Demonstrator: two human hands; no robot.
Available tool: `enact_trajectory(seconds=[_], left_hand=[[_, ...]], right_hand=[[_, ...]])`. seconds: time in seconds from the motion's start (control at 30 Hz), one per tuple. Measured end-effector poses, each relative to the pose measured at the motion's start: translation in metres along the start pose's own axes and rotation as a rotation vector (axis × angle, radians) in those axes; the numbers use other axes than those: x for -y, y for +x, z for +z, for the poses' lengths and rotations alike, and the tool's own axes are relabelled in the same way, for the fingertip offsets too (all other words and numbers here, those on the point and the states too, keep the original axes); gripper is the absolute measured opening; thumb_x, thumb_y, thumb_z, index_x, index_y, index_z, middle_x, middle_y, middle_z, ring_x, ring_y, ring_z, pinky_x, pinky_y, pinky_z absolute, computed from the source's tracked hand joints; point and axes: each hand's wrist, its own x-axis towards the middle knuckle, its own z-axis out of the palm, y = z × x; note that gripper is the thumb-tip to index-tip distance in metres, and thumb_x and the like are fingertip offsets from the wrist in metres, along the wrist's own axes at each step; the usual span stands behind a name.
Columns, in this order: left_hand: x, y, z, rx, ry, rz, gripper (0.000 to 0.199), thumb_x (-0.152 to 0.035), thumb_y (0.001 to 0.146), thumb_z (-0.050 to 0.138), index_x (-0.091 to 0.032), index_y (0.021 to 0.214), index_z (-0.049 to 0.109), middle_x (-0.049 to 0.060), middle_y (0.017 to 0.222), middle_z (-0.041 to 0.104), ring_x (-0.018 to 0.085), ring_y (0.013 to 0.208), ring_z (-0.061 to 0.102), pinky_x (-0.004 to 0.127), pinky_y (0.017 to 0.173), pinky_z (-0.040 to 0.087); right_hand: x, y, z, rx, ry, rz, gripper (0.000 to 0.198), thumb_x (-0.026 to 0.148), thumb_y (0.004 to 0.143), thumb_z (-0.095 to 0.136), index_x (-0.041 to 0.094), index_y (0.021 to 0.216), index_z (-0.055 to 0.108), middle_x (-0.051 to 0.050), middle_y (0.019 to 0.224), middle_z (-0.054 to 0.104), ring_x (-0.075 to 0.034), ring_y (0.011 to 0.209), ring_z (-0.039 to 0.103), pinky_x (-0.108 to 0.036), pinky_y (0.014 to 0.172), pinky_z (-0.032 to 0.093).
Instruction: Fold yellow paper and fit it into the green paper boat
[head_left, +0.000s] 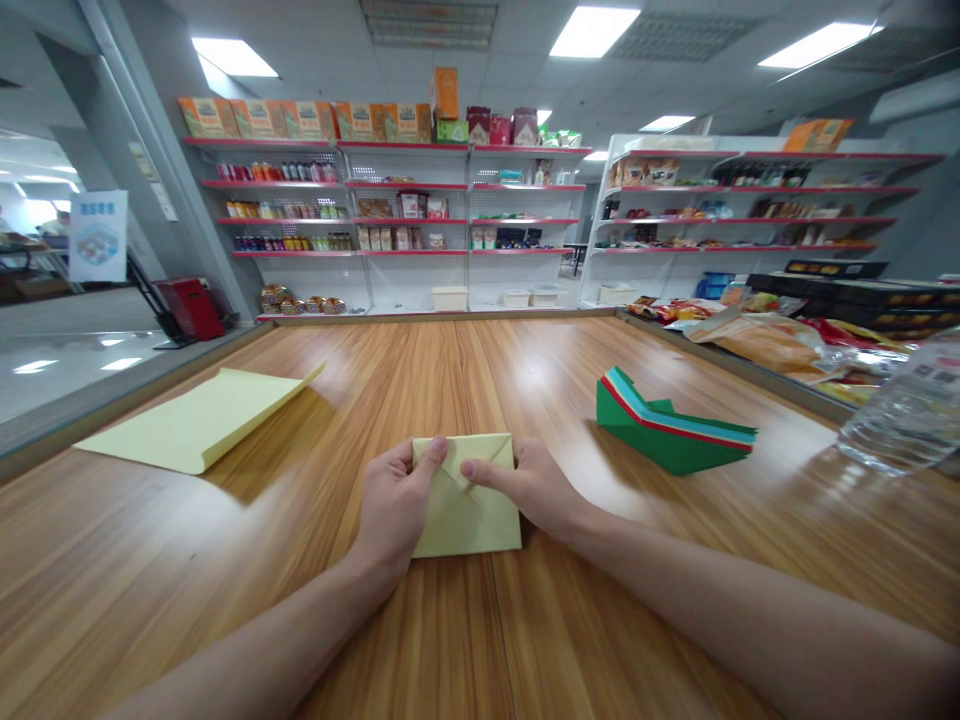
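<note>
Between my hands is a folded piece of pale yellow paper [469, 525], squarish, with creases meeting near its upper middle. My left hand [394, 500] grips its left edge, thumb on top near the upper left corner. From the other side my right hand [544, 485] holds it, the thumb pressed on the folds near the centre. Fingers of both hands are partly hidden behind the paper. To the left lies a flat yellow sheet [191, 415] with its right edge curled up. A folded paper boat [675, 435], green with blue, white and red bands, sits to the right.
The wooden table [360, 650] has a raised rim. A clear plastic bottle [904, 420] stands at the right edge, near packaged snacks [772, 345] and black boxes [862, 300]. Stocked shelves [405, 220] line the back. A sign [98, 237] stands at far left.
</note>
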Motion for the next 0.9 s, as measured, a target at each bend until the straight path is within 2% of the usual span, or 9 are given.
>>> enact_trajectory(seconds=[0.2,0.33,0.5,0.57,0.7,0.77,0.83,0.9], left_hand=[[0.001,0.0,0.002,0.034,-0.07,0.025,0.036,-0.048,0.063,0.072,-0.013,0.069,0.067,0.0,0.054,0.06,0.01,0.045,0.051,0.02,0.042,0.037],[0.0,-0.004,0.004,0.064,-0.114,-0.018,0.035,-0.046,0.064,0.072,-0.012,0.071,0.066,0.001,0.056,0.061,0.011,0.046,0.052,0.021,0.043,0.04],[0.003,-0.002,0.004,0.113,-0.204,-0.077,0.032,-0.044,0.068,0.069,-0.012,0.075,0.066,0.003,0.06,0.063,0.012,0.049,0.055,0.024,0.048,0.044],[0.004,0.002,-0.001,0.172,-0.16,-0.07,0.029,-0.041,0.07,0.068,-0.013,0.074,0.065,0.004,0.063,0.064,0.013,0.052,0.057,0.023,0.049,0.044],[0.001,0.015,-0.011,0.382,0.076,-0.026,0.021,-0.033,0.067,0.072,-0.014,0.076,0.067,0.005,0.068,0.066,0.016,0.06,0.06,0.023,0.054,0.045],[-0.002,0.018,-0.014,0.424,0.174,-0.017,0.021,-0.032,0.067,0.073,-0.012,0.074,0.068,0.007,0.067,0.066,0.017,0.06,0.06,0.023,0.053,0.045],[-0.004,0.019,-0.013,0.357,0.188,0.01,0.022,-0.033,0.067,0.072,-0.011,0.073,0.069,0.007,0.066,0.065,0.017,0.059,0.059,0.023,0.051,0.044],[-0.004,0.018,-0.011,0.215,0.098,0.04,0.023,-0.032,0.067,0.072,-0.011,0.075,0.068,0.006,0.066,0.065,0.016,0.059,0.059,0.023,0.052,0.045]], right_hand=[[-0.008,0.001,0.005,0.065,0.105,-0.043,0.034,0.032,0.066,0.075,0.016,0.095,0.067,-0.007,0.093,0.068,-0.017,0.081,0.062,-0.031,0.075,0.048],[-0.002,-0.005,0.011,0.012,0.172,-0.007,0.032,0.032,0.065,0.075,0.015,0.09,0.068,-0.006,0.085,0.069,-0.017,0.074,0.063,-0.031,0.07,0.05],[0.005,-0.006,0.008,-0.017,0.12,0.019,0.032,0.033,0.064,0.075,0.013,0.088,0.069,-0.007,0.082,0.069,-0.017,0.069,0.063,-0.031,0.063,0.05],[0.003,-0.004,0.003,0.005,0.113,0.033,0.033,0.033,0.062,0.075,0.013,0.087,0.068,-0.007,0.08,0.069,-0.018,0.068,0.063,-0.031,0.063,0.051],[-0.003,0.001,-0.007,0.11,0.102,0.061,0.034,0.031,0.06,0.077,0.012,0.087,0.068,-0.007,0.08,0.069,-0.018,0.067,0.063,-0.03,0.062,0.05],[-0.005,0.003,-0.011,0.159,0.11,0.091,0.035,0.03,0.06,0.077,0.013,0.089,0.067,-0.007,0.082,0.069,-0.018,0.069,0.063,-0.03,0.063,0.05],[-0.005,0.004,-0.014,0.158,0.164,0.133,0.036,0.031,0.06,0.077,0.012,0.089,0.067,-0.008,0.082,0.069,-0.018,0.069,0.063,-0.03,0.063,0.049],[-0.004,0.006,-0.017,0.116,0.31,0.149,0.036,0.037,0.064,0.073,0.011,0.088,0.066,-0.009,0.081,0.068,-0.018,0.067,0.062,-0.029,0.062,0.049]])
